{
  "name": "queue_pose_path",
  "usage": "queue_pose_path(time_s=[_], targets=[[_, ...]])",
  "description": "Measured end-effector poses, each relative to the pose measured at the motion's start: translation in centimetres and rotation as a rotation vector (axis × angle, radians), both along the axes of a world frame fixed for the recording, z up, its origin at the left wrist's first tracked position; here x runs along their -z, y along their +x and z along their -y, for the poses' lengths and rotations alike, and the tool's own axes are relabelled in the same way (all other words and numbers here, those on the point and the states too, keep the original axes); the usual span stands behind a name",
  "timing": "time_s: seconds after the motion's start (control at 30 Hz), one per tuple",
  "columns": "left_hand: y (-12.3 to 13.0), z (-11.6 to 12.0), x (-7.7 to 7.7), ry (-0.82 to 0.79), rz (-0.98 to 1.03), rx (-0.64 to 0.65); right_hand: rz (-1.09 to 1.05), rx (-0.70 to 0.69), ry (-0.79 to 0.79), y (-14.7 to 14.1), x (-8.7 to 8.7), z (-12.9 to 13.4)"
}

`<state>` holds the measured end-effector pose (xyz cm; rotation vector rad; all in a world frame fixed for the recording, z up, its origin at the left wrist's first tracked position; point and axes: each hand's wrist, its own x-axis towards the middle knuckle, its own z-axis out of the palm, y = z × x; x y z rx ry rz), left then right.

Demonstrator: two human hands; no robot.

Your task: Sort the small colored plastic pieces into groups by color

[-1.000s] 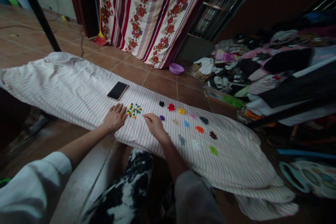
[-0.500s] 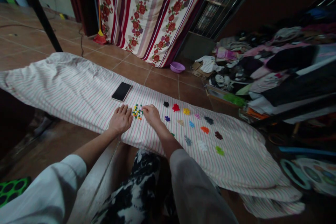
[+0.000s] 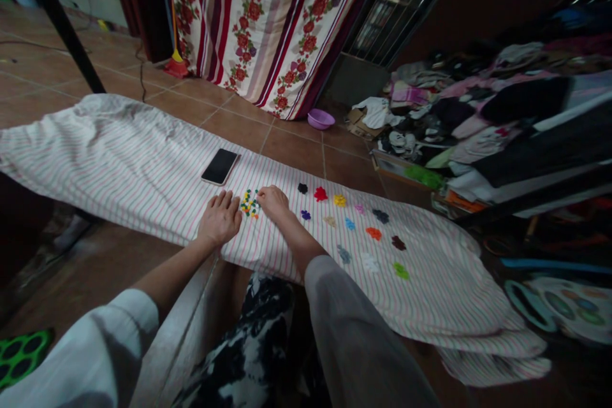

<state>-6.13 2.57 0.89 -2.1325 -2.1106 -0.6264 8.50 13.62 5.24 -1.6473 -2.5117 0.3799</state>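
Note:
A loose cluster of small green, yellow and orange pieces (image 3: 249, 204) lies on the striped cloth (image 3: 157, 172), between my two hands. My left hand (image 3: 220, 218) rests flat on the cloth at the cluster's left side, fingers spread and holding nothing. At the right edge of the cluster, my right hand (image 3: 273, 201) has its fingers pinched together; whatever is between the fingertips is too small to make out. Single-colour piles are spread to the right, among them black (image 3: 303, 188), red (image 3: 320, 194), yellow (image 3: 340, 200), orange (image 3: 373, 233) and lime green (image 3: 400, 270).
A phone (image 3: 220, 166) lies on the cloth beyond my left hand. Past the cloth's far edge, a purple basin (image 3: 320, 118) sits on the tiled floor near a floral curtain (image 3: 287, 25). Heaped clothes (image 3: 454, 108) fill the right side.
My right hand has shifted very slightly beside the small pieces, its fingers still pinched. The view has moved a little. My left hand stays flat in the same place.

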Motion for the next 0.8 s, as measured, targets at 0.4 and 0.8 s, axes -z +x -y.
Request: queue_pose_path(time_s=[0.4, 0.8], targets=[[-0.1, 0.2, -0.2, 0.039, -0.072, 0.001, -0.305, 0.078, 0.060, 0.1, 0.5, 0.7], [-0.1, 0.4, -0.7, 0.040, -0.093, 0.014, -0.854, 0.235, -0.129, 3.4, 1.7, 2.2]])
